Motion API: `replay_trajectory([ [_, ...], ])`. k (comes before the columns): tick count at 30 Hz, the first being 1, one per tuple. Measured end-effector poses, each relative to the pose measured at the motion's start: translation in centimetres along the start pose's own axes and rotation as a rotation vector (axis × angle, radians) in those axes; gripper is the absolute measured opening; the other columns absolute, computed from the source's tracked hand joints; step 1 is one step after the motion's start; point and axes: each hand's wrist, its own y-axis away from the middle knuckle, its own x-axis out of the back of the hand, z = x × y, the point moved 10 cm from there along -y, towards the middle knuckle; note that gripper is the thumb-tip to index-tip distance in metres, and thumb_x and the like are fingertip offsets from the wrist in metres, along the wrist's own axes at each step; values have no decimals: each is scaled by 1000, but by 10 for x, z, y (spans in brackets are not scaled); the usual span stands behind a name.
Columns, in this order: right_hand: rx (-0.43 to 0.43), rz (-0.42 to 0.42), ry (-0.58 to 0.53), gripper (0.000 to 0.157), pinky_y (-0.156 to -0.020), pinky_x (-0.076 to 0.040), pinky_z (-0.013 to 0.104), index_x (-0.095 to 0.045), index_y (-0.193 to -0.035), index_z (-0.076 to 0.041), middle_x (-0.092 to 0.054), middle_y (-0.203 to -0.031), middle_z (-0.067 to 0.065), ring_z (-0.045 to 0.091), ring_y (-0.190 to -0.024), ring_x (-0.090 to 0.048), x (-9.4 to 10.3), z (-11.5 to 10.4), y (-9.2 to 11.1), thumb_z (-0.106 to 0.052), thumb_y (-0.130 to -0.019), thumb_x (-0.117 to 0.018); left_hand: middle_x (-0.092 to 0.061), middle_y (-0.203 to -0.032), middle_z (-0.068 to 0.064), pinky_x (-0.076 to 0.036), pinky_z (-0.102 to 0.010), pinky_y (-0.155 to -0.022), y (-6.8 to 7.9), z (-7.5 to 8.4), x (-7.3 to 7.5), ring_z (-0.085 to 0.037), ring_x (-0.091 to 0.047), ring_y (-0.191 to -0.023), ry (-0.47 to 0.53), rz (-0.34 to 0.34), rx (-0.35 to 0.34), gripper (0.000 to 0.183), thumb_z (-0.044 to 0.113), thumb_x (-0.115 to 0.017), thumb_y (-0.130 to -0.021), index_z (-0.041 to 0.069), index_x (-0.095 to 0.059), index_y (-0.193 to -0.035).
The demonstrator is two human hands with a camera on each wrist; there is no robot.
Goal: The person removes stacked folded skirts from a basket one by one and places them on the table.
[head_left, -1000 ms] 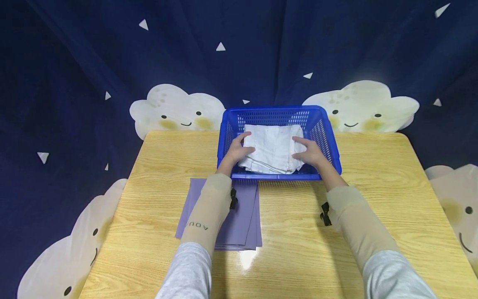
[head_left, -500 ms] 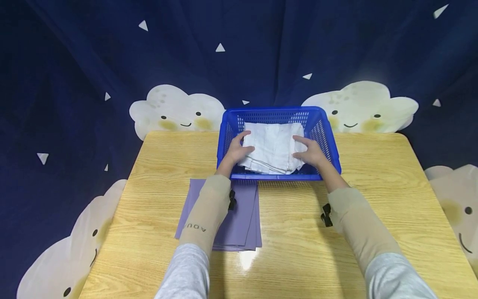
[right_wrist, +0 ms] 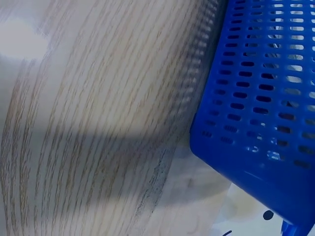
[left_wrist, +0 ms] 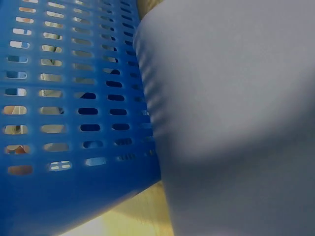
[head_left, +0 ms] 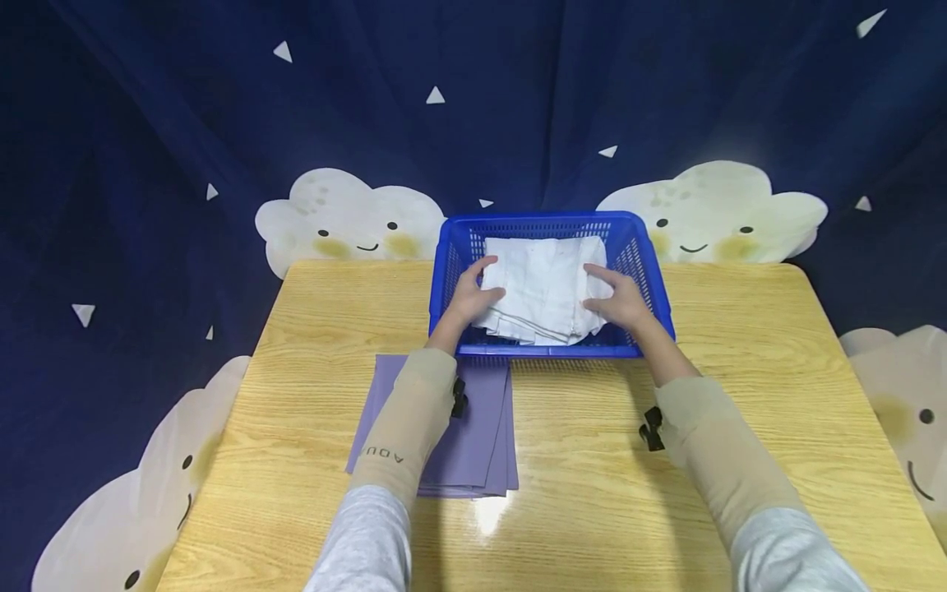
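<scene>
A folded white cloth, stacked in several layers, lies inside a blue plastic basket. My left hand grips the cloth's left edge, thumb and forefinger over the top. On the opposite side, my right hand holds the right edge in much the same way. The undersides of both hands' grips are hidden by the cloth. Each wrist view shows only the basket's perforated outer wall, with no hand in sight.
Flat purple sheets lie stacked on the wooden table, partly under my left forearm and up against the basket's front. Behind the table hangs a dark blue curtain with cloud prints.
The cloth's far edge has shifted slightly up in the view and its right side has spread a little rightward with my right hand. My left hand has stayed nearly still.
</scene>
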Motion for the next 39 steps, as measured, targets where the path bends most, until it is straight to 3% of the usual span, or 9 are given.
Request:
replay_trajectory([
  [9, 1, 13, -24, 64, -107, -21, 52, -40, -137, -4, -34, -141, 23, 38, -132, -24, 8, -5, 4, 2, -78, -64, -41, -137, -14, -31, -37, -104, 2, 11, 2, -25, -37, -125, 14, 14, -18, 59, 3, -63, -79, 12, -45, -134],
  [17, 60, 37, -20, 63, -107, -22, 50, -42, -135, -1, -37, -138, 24, 38, -131, -27, 18, -16, 7, 3, -76, -65, -38, -141, -12, -28, -38, -106, 4, 21, 3, -24, -32, -130, 46, 24, -38, 59, 1, -63, -78, 12, -46, -133],
  [25, 76, 55, 1, 62, -106, -23, 51, -44, -134, -3, -39, -138, 22, 37, -131, -28, 26, -24, 12, 2, -76, -66, -40, -139, -13, -30, -37, -105, 7, 29, 4, -24, -35, -127, 63, 28, -54, 60, 0, -63, -77, 11, -46, -133],
  [35, 103, 66, 6, 61, -106, -23, 50, -45, -133, -1, -40, -138, 21, 37, -131, -28, 35, -35, 17, 4, -76, -65, -46, -129, -15, -40, -36, -94, 10, 37, 6, -23, -44, -111, 90, 35, -59, 60, -1, -64, -77, 11, -46, -133],
  [39, 112, 72, -1, 61, -106, -22, 50, -45, -133, 0, -40, -137, 21, 38, -131, -28, 37, -37, 19, 5, -75, -65, -46, -128, -15, -44, -28, -81, 11, 39, 6, -17, -50, -85, 101, 36, -71, 60, -1, -64, -76, 12, -47, -132],
])
